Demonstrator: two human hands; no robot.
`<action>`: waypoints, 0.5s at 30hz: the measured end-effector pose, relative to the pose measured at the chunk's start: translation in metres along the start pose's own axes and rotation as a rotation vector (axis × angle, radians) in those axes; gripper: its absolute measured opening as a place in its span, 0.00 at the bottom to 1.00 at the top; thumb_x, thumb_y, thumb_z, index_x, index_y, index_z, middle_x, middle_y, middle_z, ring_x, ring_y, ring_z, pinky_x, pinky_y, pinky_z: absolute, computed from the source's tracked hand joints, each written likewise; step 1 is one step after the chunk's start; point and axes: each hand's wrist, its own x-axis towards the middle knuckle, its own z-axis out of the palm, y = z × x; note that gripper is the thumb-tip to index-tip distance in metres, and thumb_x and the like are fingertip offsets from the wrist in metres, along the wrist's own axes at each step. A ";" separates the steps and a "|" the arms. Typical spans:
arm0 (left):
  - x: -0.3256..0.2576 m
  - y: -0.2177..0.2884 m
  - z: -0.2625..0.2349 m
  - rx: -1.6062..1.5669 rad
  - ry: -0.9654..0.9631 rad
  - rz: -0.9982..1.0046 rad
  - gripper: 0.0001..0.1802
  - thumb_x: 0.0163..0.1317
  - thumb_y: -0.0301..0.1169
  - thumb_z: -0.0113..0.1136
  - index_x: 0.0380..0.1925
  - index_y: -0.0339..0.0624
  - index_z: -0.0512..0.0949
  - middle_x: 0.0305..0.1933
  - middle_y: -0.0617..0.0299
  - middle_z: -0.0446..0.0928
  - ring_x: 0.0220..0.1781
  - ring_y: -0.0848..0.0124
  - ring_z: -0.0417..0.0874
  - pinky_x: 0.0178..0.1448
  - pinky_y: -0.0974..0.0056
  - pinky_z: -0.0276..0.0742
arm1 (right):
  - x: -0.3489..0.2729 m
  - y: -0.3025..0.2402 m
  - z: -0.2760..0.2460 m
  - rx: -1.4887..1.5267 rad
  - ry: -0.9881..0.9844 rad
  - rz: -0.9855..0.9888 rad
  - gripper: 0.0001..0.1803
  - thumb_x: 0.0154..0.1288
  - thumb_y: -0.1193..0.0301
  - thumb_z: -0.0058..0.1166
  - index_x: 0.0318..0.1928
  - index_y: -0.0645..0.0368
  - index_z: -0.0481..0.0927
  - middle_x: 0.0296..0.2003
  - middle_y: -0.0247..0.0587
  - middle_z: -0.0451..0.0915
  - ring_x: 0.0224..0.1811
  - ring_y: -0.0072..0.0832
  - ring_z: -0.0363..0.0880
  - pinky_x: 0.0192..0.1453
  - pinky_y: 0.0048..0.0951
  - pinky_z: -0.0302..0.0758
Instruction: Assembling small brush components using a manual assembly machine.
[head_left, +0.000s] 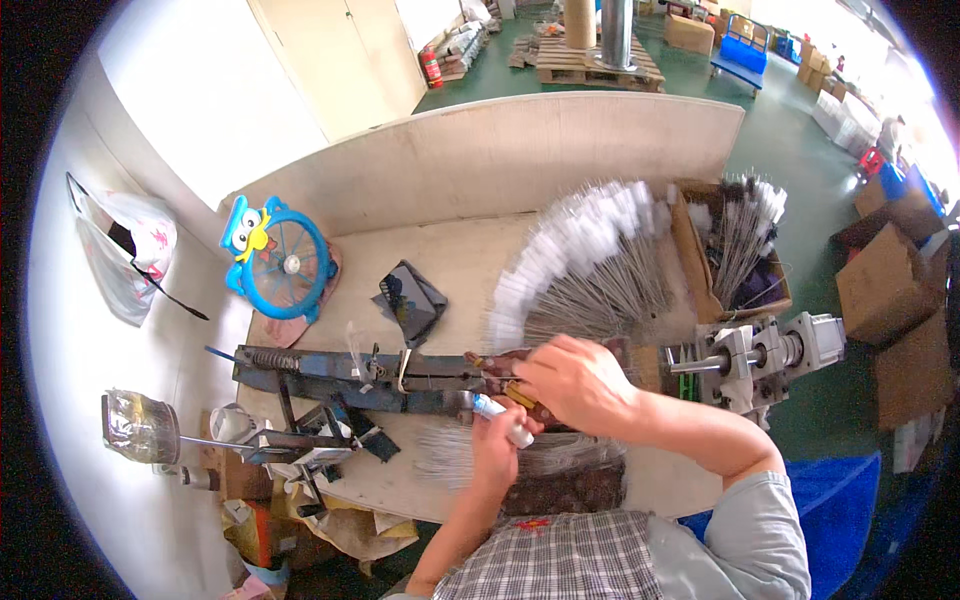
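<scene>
1. Far left, off the bench: a white plastic bag (125, 250) hangs against the wall.
2. Bench (470, 260) left: a blue desk fan (278, 262) with a cartoon bird face stands at the back edge; a dark phone (410, 300) lies to its right.
3. A long blue metal jig (350, 368) with a spring at its left end runs across the bench toward the hands.
4. Left hand (497, 450): fingers closed around a small white-tipped brush (503, 420), which sits at the jig's right end, just under the other hand.
5. Right hand (575, 380): fingers curled down, pinching a brown part (505, 365) at the jig's end, touching the brush area.
6. Behind the hands: wire brushes with white tips (585, 265) fan out in a large pile.
7. Right: a cardboard box (730, 250) holds more such brushes; a grey motor unit (765, 352) sits at the bench edge.
</scene>
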 end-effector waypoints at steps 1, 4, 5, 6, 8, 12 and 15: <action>0.001 -0.001 -0.004 0.006 0.013 0.010 0.07 0.58 0.28 0.53 0.32 0.36 0.69 0.24 0.63 0.73 0.32 0.69 0.79 0.39 0.61 0.76 | -0.009 -0.003 -0.002 0.086 -0.023 -0.009 0.11 0.48 0.70 0.56 0.34 0.54 0.75 0.26 0.35 0.73 0.31 0.34 0.77 0.34 0.33 0.76; -0.001 0.018 -0.014 0.905 0.066 0.053 0.12 0.50 0.31 0.62 0.28 0.37 0.69 0.21 0.59 0.76 0.27 0.71 0.79 0.33 0.62 0.76 | -0.041 -0.014 0.034 0.247 -0.278 0.082 0.15 0.51 0.72 0.56 0.43 0.55 0.73 0.27 0.37 0.73 0.34 0.37 0.79 0.34 0.39 0.77; -0.003 0.022 -0.013 0.913 0.090 0.055 0.12 0.50 0.31 0.62 0.28 0.37 0.69 0.21 0.59 0.76 0.27 0.71 0.79 0.33 0.62 0.76 | -0.043 -0.007 0.054 0.266 -0.278 0.066 0.15 0.51 0.72 0.56 0.43 0.55 0.73 0.27 0.37 0.73 0.34 0.37 0.79 0.34 0.39 0.77; 0.001 0.026 -0.012 1.039 0.059 0.065 0.14 0.50 0.32 0.63 0.28 0.35 0.70 0.23 0.57 0.77 0.28 0.71 0.79 0.34 0.63 0.75 | -0.043 0.003 0.076 0.221 -0.136 0.182 0.18 0.52 0.71 0.56 0.46 0.54 0.73 0.29 0.37 0.73 0.35 0.37 0.79 0.34 0.39 0.77; 0.001 0.023 -0.033 1.057 0.041 0.154 0.19 0.50 0.37 0.66 0.33 0.32 0.72 0.27 0.54 0.77 0.31 0.70 0.79 0.35 0.63 0.74 | -0.034 0.005 0.088 0.146 -0.051 0.330 0.25 0.53 0.69 0.57 0.53 0.53 0.70 0.35 0.39 0.74 0.37 0.39 0.79 0.34 0.40 0.77; -0.014 0.038 -0.076 0.724 0.287 0.256 0.19 0.56 0.44 0.63 0.37 0.40 0.72 0.37 0.59 0.75 0.39 0.67 0.77 0.43 0.62 0.74 | -0.036 0.006 0.082 0.131 -0.227 0.203 0.21 0.53 0.68 0.57 0.48 0.59 0.72 0.34 0.43 0.74 0.37 0.39 0.79 0.35 0.37 0.77; -0.038 0.068 -0.132 0.196 0.572 0.106 0.19 0.58 0.46 0.61 0.37 0.42 0.73 0.35 0.63 0.73 0.36 0.68 0.75 0.41 0.63 0.75 | -0.039 0.013 0.076 0.129 -0.297 0.182 0.14 0.53 0.68 0.57 0.41 0.58 0.74 0.33 0.42 0.74 0.37 0.40 0.78 0.36 0.37 0.76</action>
